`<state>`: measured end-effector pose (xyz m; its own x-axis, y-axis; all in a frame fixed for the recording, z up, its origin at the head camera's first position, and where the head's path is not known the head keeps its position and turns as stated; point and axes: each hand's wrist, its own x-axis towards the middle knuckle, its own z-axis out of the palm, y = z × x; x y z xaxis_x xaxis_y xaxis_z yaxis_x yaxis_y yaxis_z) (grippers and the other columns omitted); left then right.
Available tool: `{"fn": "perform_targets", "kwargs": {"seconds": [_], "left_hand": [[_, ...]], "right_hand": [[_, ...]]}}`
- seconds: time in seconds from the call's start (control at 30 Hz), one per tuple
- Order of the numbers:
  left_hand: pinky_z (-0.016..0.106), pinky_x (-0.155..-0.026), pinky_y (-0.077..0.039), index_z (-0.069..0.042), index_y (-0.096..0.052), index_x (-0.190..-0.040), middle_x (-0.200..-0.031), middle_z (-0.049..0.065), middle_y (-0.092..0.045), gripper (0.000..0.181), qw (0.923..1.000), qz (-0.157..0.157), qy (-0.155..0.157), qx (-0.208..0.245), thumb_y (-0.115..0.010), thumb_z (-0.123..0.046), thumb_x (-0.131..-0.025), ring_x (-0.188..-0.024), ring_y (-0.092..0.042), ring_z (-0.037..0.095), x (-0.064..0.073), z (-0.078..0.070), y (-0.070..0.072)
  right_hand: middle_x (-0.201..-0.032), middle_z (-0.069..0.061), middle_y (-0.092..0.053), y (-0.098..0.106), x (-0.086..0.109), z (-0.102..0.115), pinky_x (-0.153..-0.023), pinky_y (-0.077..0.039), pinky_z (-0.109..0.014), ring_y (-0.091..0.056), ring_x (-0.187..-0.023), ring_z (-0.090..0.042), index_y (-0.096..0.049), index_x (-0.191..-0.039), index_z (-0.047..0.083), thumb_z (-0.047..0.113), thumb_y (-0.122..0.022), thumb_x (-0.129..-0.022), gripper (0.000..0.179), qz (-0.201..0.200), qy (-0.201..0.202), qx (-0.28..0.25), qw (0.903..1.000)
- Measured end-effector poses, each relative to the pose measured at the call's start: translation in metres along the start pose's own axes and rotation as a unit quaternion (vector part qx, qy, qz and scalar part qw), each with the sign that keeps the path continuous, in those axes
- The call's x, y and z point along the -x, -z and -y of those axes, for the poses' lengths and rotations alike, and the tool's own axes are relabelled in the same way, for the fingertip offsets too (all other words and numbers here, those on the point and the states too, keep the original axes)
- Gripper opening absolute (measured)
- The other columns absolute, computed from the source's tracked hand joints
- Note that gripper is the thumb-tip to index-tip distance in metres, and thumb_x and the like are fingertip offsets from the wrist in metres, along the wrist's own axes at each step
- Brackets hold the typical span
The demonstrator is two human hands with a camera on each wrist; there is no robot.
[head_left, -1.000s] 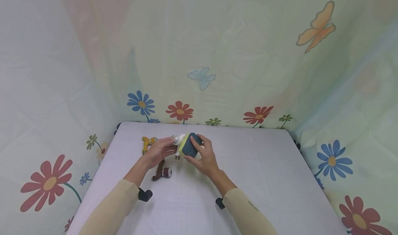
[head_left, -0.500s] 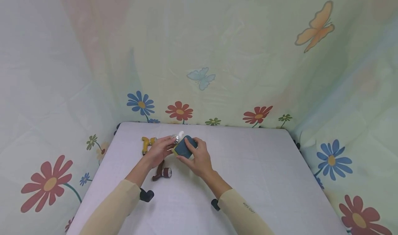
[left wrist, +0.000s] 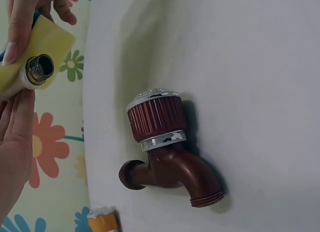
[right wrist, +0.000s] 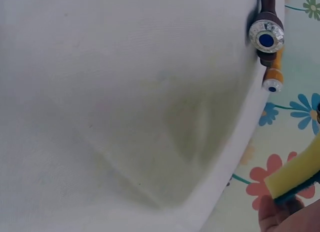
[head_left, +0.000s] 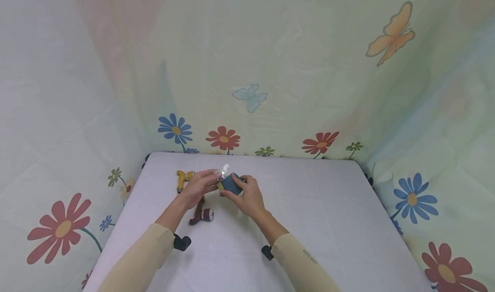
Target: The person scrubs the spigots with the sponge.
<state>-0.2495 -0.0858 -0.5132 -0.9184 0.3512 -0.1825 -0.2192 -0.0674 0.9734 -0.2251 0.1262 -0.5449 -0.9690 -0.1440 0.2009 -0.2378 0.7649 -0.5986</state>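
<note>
Above the table, my left hand grips a white water tap with a shiny silver knob. In the left wrist view, the threaded metal end of the tap shows against a yellow sponge face. My right hand pinches this sponge, yellow with a dark blue-green scouring side, between thumb and fingers. The sponge's yellow face lies against the white tap, and it covers part of the body in the head view. At the right wrist view's edge, the sponge looks slightly bent.
A dark red-brown tap lies on the white-covered table, just below my left hand. Behind that hand lies a yellow tap. A flower-printed curtain stands around the table's back and sides.
My right hand has moved the sponge left across the white tap, then slightly back right. The left hand stays nearly in place, with the tap tilting a little. Both other taps lie unmoved.
</note>
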Motion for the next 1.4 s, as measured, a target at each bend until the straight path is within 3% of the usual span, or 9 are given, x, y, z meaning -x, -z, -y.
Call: {"fn": "perform_targets", "kwargs": {"seconds": [0.23, 0.43, 0.6, 0.83, 1.03, 1.2, 1.4], "left_hand": [[0.044, -0.115, -0.047, -0.008, -0.057, -0.145, -0.144, 0.013, -0.063, 0.055, 0.9999, -0.006, -0.005, -0.01, -0.069, -0.038, -0.1, -0.132, -0.064, 0.027, 0.0, 0.003, 0.001], [0.046, -0.111, -0.05, -0.02, -0.043, -0.158, -0.152, 0.015, -0.054, 0.067, 0.9999, -0.008, -0.005, -0.009, -0.072, -0.031, -0.099, -0.138, -0.058, 0.03, 0.0, 0.004, 0.001], [0.046, -0.108, -0.052, -0.029, -0.038, -0.16, -0.147, 0.018, -0.056, 0.076, 0.9997, -0.016, -0.009, -0.019, -0.077, -0.021, -0.095, -0.13, -0.062, 0.03, 0.001, 0.006, 0.002], [0.053, -0.114, -0.047, -0.033, -0.038, -0.159, -0.143, 0.014, -0.056, 0.082, 0.9976, 0.001, -0.006, -0.068, -0.081, -0.022, -0.091, -0.121, -0.065, 0.026, 0.001, 0.01, 0.004], [0.055, -0.115, -0.044, -0.028, -0.038, -0.159, -0.141, 0.014, -0.061, 0.082, 0.9963, 0.008, -0.012, -0.084, -0.082, -0.02, -0.09, -0.12, -0.066, 0.024, 0.003, 0.009, 0.005], [0.057, -0.118, -0.041, -0.024, -0.038, -0.16, -0.138, 0.012, -0.066, 0.083, 0.9949, 0.0, -0.021, -0.099, -0.083, -0.022, -0.09, -0.124, -0.065, 0.027, 0.004, 0.005, 0.005], [0.065, -0.122, -0.03, -0.019, -0.038, -0.157, -0.149, 0.013, -0.058, 0.078, 0.9951, -0.046, -0.016, -0.086, -0.08, -0.03, -0.092, -0.137, -0.056, 0.032, 0.002, 0.003, 0.008]], "right_hand": [[-0.133, -0.016, -0.059, 0.0, -0.003, -0.001, -0.085, -0.054, -0.039, -0.056, -0.111, -0.026, -0.059, -0.149, 0.023, 0.07, -0.07, -0.088, 0.077, 0.043, -0.042, -0.046, 0.9971], [-0.132, -0.015, -0.059, 0.001, -0.005, -0.003, -0.09, -0.055, -0.043, -0.058, -0.112, -0.026, -0.059, -0.148, 0.024, 0.071, -0.069, -0.088, 0.077, 0.064, -0.064, -0.055, 0.9944], [-0.13, -0.015, -0.061, 0.003, -0.005, -0.004, -0.09, -0.055, -0.044, -0.058, -0.109, -0.026, -0.06, -0.148, 0.023, 0.07, -0.069, -0.088, 0.077, 0.086, -0.078, -0.059, 0.9915], [-0.122, -0.014, -0.067, 0.006, -0.007, -0.009, -0.076, -0.049, -0.035, -0.057, -0.097, -0.022, -0.065, -0.142, 0.017, 0.07, -0.069, -0.088, 0.076, 0.12, -0.089, -0.059, 0.987], [-0.13, -0.017, -0.066, 0.007, -0.006, -0.014, -0.074, -0.047, -0.034, -0.056, -0.098, -0.023, -0.066, -0.142, 0.018, 0.071, -0.068, -0.087, 0.076, 0.138, -0.103, -0.056, 0.9835], [-0.134, -0.019, -0.064, 0.005, -0.004, -0.019, -0.083, -0.051, -0.042, -0.058, -0.106, -0.026, -0.063, -0.145, 0.019, 0.072, -0.066, -0.088, 0.077, 0.109, -0.106, -0.054, 0.9869], [-0.145, -0.019, -0.052, 0.004, -0.005, -0.022, -0.097, -0.051, -0.05, -0.053, -0.124, -0.032, -0.053, -0.154, 0.023, 0.064, -0.07, -0.09, 0.078, 0.017, -0.088, -0.098, 0.9912]]}}
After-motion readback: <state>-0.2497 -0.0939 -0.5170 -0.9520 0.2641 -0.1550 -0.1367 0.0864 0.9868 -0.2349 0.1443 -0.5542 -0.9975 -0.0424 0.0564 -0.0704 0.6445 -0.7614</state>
